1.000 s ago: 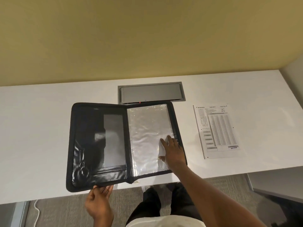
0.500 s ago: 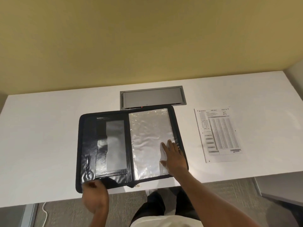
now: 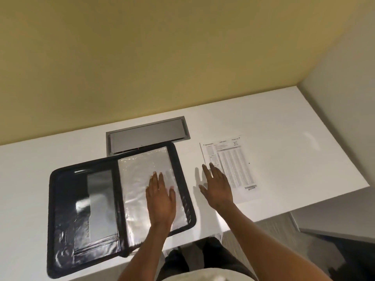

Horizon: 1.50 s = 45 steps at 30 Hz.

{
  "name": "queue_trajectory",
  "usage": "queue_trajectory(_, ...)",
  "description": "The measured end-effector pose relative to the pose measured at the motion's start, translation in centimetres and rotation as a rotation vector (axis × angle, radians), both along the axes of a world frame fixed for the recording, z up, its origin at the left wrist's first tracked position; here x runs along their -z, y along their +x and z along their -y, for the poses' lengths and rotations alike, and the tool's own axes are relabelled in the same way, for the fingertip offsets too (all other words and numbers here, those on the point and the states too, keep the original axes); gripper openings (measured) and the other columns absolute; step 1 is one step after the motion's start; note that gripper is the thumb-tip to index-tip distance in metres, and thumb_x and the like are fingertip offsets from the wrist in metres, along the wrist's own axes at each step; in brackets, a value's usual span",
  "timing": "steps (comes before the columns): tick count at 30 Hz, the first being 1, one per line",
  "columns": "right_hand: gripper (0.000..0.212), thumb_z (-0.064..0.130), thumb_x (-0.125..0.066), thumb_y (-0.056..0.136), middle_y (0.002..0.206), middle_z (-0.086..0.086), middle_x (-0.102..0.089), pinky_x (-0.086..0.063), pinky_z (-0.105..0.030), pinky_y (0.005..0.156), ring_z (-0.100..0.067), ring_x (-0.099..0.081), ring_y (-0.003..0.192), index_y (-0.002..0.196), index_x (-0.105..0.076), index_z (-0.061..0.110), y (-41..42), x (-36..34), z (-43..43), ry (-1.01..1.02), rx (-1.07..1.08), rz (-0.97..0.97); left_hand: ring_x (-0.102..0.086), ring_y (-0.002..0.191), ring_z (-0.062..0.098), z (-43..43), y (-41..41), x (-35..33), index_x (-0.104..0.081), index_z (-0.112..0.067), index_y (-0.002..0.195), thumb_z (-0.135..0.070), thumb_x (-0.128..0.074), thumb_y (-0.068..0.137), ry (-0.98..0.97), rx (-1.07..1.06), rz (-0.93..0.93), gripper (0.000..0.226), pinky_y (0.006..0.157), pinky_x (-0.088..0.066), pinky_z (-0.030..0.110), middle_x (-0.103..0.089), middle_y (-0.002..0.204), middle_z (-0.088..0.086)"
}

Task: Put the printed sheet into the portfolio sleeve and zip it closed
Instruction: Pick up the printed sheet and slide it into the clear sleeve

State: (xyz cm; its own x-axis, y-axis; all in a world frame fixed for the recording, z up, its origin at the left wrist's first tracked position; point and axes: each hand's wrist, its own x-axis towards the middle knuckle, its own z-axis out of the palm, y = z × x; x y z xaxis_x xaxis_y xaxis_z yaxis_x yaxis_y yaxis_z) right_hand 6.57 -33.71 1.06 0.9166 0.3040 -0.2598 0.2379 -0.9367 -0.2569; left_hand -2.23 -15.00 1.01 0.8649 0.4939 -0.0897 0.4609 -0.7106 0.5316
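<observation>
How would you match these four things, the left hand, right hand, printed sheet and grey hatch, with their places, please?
Things: 1 left hand; 2 right hand; 3 printed sheet; 4 grey hatch.
Places: A set in the table behind the portfolio; B flat on the clear sleeve; C on the table, right of the portfolio; D open at the printed sheet's left edge.
Pairs: 1-B, 2-D, 3-C, 4-A.
</observation>
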Motion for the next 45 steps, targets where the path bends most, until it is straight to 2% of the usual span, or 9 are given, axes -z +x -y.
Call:
queue_trajectory(6,0.077,0.047,-0.060,0.096,0.165,-0.012,-0.031,-0.035,-0.042,0.116,-0.031,-0.036,0.148,0.159,-0.027,0.018,5.9,-0.1,8.8,-0.011,0.151,-0.015,-0.029,0.154,0.029,9.0,6.3,1.3,-0.026,-0.011,0.162,-0.036,-0.044,0.108,-0.099,0.141,-0.097,0.062,0.126,-0.025,0.049,-0.028,0.168,0.010)
queue_trajectory(14,0.073,0.049,-0.064,0.092,0.140,-0.013,-0.054,-0.053,-0.045,0.090,-0.034,-0.056,0.122,0.149,-0.039,0.011,9.9,2.1,15.4,-0.004,0.269,-0.095,-0.054,0.130,0.029,17.0,11.8,2.4,-0.041,-0.013,0.148,-0.017,-0.058,0.101,-0.245,-0.108,-0.141,0.050,0.104,-0.049,0.043,-0.057,0.144,0.007)
queue_trajectory(20,0.059,0.040,-0.066,0.088,0.122,-0.011,-0.051,-0.056,-0.043,0.079,-0.032,-0.050,0.116,0.133,-0.042,0.011,10.6,3.0,15.5,0.121,0.346,-0.200,-0.048,0.138,0.039,20.2,13.6,3.7,-0.031,-0.005,0.158,-0.021,-0.058,0.099,-0.271,-0.304,-0.212,0.067,0.113,-0.043,0.053,-0.049,0.154,0.019)
queue_trajectory(23,0.051,0.041,-0.064,0.087,0.115,-0.010,-0.049,-0.055,-0.043,0.077,-0.031,-0.049,0.110,0.122,-0.044,0.011,10.8,3.0,15.3,0.160,0.353,-0.230,-0.052,0.132,0.042,20.8,14.5,3.5,-0.036,-0.005,0.154,-0.045,-0.044,0.099,-0.286,-0.406,-0.200,0.068,0.109,-0.044,0.059,-0.053,0.147,0.022)
queue_trajectory(29,0.050,0.040,-0.065,0.086,0.116,-0.014,-0.050,-0.051,-0.044,0.082,-0.034,-0.048,0.106,0.122,-0.046,0.010,11.1,3.0,15.6,0.177,0.373,-0.255,-0.060,0.108,0.034,18.4,16.5,4.3,-0.053,-0.012,0.123,-0.038,-0.065,0.090,-0.581,-0.793,-0.313,0.044,0.099,-0.038,0.047,-0.064,0.112,0.012)
queue_trajectory(33,0.052,0.037,-0.065,0.087,0.118,-0.015,-0.049,-0.050,-0.043,0.083,-0.035,-0.048,0.108,0.126,-0.046,0.009,11.2,2.9,15.5,0.180,0.370,-0.252,-0.063,0.092,0.033,17.3,16.5,4.4,-0.065,-0.009,0.097,-0.041,-0.063,0.084,-0.633,-0.761,-0.354,0.035,0.092,-0.052,0.050,-0.069,0.097,0.015)
queue_trajectory(37,0.046,0.035,-0.063,0.088,0.117,-0.013,-0.049,-0.049,-0.041,0.079,-0.034,-0.047,0.109,0.121,-0.046,0.009,11.5,2.8,15.6,0.187,0.374,-0.246,-0.055,0.076,0.028,17.1,15.7,3.8,-0.055,-0.009,0.081,-0.019,-0.055,0.091,-0.645,-0.672,-0.238,0.015,0.070,-0.049,0.037,-0.063,0.086,0.009)
queue_trajectory(42,0.042,0.033,-0.066,0.086,0.112,-0.012,-0.048,-0.044,-0.038,0.076,-0.033,-0.047,0.104,0.114,-0.049,0.007,11.7,3.0,16.1,0.231,0.380,-0.263,-0.063,0.080,0.013,16.9,14.3,2.5,-0.062,-0.017,0.122,-0.005,-0.054,0.100,-0.797,-0.586,-0.128,0.027,0.059,-0.043,0.020,-0.068,0.111,0.004)
queue_trajectory(45,0.033,0.037,-0.072,0.080,0.098,-0.006,-0.046,-0.038,-0.034,0.073,-0.026,-0.043,0.094,0.096,-0.052,0.016,12.3,3.1,16.8,0.332,0.450,-0.314,-0.066,0.080,0.021,15.7,13.8,2.2,-0.068,-0.020,0.119,0.000,-0.063,0.098,-1.007,-0.584,-0.079,0.029,0.061,-0.049,0.023,-0.073,0.112,0.012)
